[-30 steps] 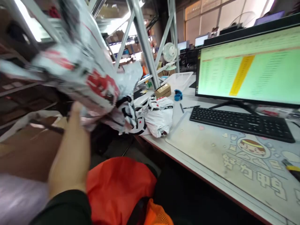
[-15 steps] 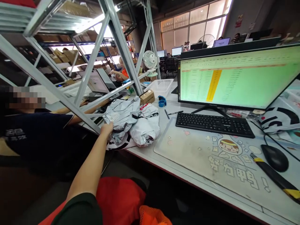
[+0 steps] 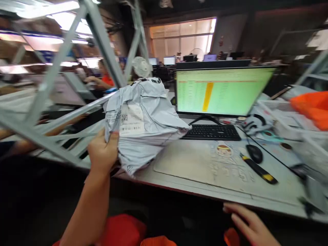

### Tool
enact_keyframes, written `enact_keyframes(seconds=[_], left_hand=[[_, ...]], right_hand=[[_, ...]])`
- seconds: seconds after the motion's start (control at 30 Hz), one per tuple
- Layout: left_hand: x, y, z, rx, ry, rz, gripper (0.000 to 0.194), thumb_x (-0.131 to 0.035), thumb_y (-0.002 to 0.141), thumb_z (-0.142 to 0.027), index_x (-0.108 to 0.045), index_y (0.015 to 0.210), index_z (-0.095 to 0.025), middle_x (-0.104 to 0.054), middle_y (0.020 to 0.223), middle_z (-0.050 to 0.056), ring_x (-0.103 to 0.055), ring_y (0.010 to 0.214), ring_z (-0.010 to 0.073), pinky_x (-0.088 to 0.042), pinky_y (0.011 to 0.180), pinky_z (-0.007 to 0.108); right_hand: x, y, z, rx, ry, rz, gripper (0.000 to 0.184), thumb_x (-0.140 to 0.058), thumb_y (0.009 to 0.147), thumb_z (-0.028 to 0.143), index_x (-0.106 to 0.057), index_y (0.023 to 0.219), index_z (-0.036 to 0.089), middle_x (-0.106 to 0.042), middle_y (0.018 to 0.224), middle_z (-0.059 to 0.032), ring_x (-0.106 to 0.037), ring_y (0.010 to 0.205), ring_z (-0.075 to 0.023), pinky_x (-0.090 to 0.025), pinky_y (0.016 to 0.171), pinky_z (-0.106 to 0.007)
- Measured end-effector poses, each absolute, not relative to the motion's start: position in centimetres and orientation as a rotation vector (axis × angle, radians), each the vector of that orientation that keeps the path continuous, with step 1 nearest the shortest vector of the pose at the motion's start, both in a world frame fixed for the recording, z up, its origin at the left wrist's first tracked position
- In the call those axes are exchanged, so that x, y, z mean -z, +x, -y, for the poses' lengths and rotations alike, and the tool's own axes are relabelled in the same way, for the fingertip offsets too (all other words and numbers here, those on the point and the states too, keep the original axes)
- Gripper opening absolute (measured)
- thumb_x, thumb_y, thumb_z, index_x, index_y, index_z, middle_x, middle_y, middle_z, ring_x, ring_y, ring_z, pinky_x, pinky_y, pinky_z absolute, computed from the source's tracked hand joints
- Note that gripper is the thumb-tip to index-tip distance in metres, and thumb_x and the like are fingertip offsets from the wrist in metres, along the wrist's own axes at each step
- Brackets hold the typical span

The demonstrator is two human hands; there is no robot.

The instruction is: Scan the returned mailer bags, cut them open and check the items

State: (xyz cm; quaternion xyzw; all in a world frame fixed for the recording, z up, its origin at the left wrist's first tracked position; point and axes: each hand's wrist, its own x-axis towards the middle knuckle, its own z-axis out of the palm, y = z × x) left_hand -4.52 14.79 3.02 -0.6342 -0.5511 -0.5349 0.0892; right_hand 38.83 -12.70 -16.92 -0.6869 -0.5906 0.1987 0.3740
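The left hand (image 3: 104, 153) holds a crinkled grey plastic mailing bag (image 3: 143, 126) above the counter (image 3: 200, 186) edge, its fingers clamped on the bag's lower left corner beside a white printed label (image 3: 132, 119). The bag looks soft and puffy, though blur hides detail. The right hand (image 3: 249, 223) hangs below the counter edge, fingers spread apart, holding nothing. A flat black keyboard (image 3: 212, 132) lies behind the bag.

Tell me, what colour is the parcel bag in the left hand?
Pale grey parcel bag with a white label, head view.
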Motion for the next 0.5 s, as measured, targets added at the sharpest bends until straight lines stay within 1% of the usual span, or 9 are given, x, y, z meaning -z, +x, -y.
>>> enact_keyframes(seconds=[0.03,0.07,0.13,0.2,0.23,0.3,0.37,0.43,0.5], left_hand=[[-2.3,-2.7,-14.2,1.594,-1.984,1.681,0.051,-0.048,0.091,-0.058,-0.076,0.108,-0.02,-0.077,0.1,0.002,-0.071,0.097,0.0274,-0.056,0.089,0.035],[-1.1,-0.9,-13.8,1.597,-2.104,1.732,0.051,-0.048,0.089,-0.062,-0.076,0.106,-0.022,-0.077,0.097,0.001,-0.071,0.095,0.0284,-0.057,0.087,0.037],[2.2,2.9,-13.5,1.606,-2.387,1.823,0.059,-0.047,0.084,-0.071,-0.077,0.103,-0.023,-0.077,0.096,0.003,-0.071,0.097,0.031,-0.057,0.09,0.041],[6.0,6.2,-13.5,1.621,-2.666,1.858,0.068,-0.046,0.079,-0.079,-0.077,0.1,-0.022,-0.078,0.1,0.007,-0.069,0.105,0.0337,-0.055,0.097,0.043],[7.7,7.5,-13.6,1.626,-2.785,1.861,0.071,-0.047,0.078,-0.082,-0.077,0.098,-0.022,-0.078,0.103,0.008,-0.069,0.108,0.0345,-0.054,0.1,0.043],[10.6,8.9,-14.0,1.638,-2.897,1.942,0.075,-0.05,0.074,-0.086,-0.077,0.095,-0.02,-0.077,0.106,0.011,-0.068,0.112,0.0359,-0.053,0.102,0.044],[12.6,8.7,-14.2,1.646,-2.907,2.154,0.08,-0.054,0.068,-0.09,-0.076,0.097,-0.018,-0.077,0.106,0.013,-0.068,0.112,0.0376,-0.054,0.101,0.045],[14.3,7.3,-13.6,1.687,-2.935,2.391,0.087,-0.062,0.062,-0.09,-0.075,0.106,-0.017,-0.077,0.112,0.015,-0.066,0.117,0.0392,-0.055,0.1,0.046],[16.2,5.3,-11.6,1.838,-2.962,2.559,0.091,-0.067,0.061,-0.087,-0.071,0.121,-0.018,-0.072,0.127,0.016,-0.062,0.126,0.039,-0.055,0.101,0.045]], right_hand=[[16.7,40.5,12.7,-0.458,-1.803,1.466,0.04,-0.052,0.097,0.059,-0.074,0.117,0.033,-0.074,0.12,-0.0051,-0.068,0.115,-0.0279,-0.059,0.1,-0.044],[16.5,42.4,12.5,-0.367,-1.862,1.403,0.044,-0.048,0.097,0.057,-0.073,0.121,0.03,-0.072,0.126,-0.0064,-0.065,0.122,-0.0293,-0.055,0.105,-0.045],[16.2,46.8,11.8,-0.039,-2.04,1.205,0.052,-0.045,0.094,0.054,-0.071,0.125,0.02,-0.066,0.136,-0.0134,-0.058,0.132,-0.0336,-0.045,0.115,-0.05],[16.1,50.8,10.5,0.175,-2.258,1.049,0.058,-0.045,0.092,0.05,-0.068,0.129,0.012,-0.06,0.14,-0.021,-0.052,0.136,-0.0377,-0.04,0.118,-0.054],[16.0,52.4,9.8,0.209,-2.348,1.009,0.06,-0.046,0.091,0.049,-0.066,0.131,0.008,-0.058,0.142,-0.0234,-0.051,0.137,-0.0384,-0.039,0.118,-0.053],[15.7,54.9,8.6,0.19,-2.475,0.979,0.063,-0.046,0.091,0.047,-0.063,0.136,0.005,-0.054,0.145,-0.0254,-0.049,0.139,-0.0384,-0.038,0.118,-0.051],[15.1,56.7,8.4,0.212,-2.552,0.949,0.066,-0.045,0.092,0.048,-0.061,0.138,0.004,-0.051,0.147,-0.0262,-0.048,0.139,-0.0394,-0.038,0.118,-0.05],[14.4,58.5,9.3,0.281,-2.634,0.845,0.07,-0.042,0.094,0.053,-0.06,0.139,0.003,-0.05,0.147,-0.0287,-0.048,0.138,-0.0426,-0.038,0.114,-0.053],[14.1,60.8,11.0,0.247,-2.729,0.705,0.083,-0.036,0.094,0.064,-0.057,0.143,0.001,-0.051,0.141,-0.0344,-0.05,0.134,-0.0462,-0.041,0.107,-0.057]])
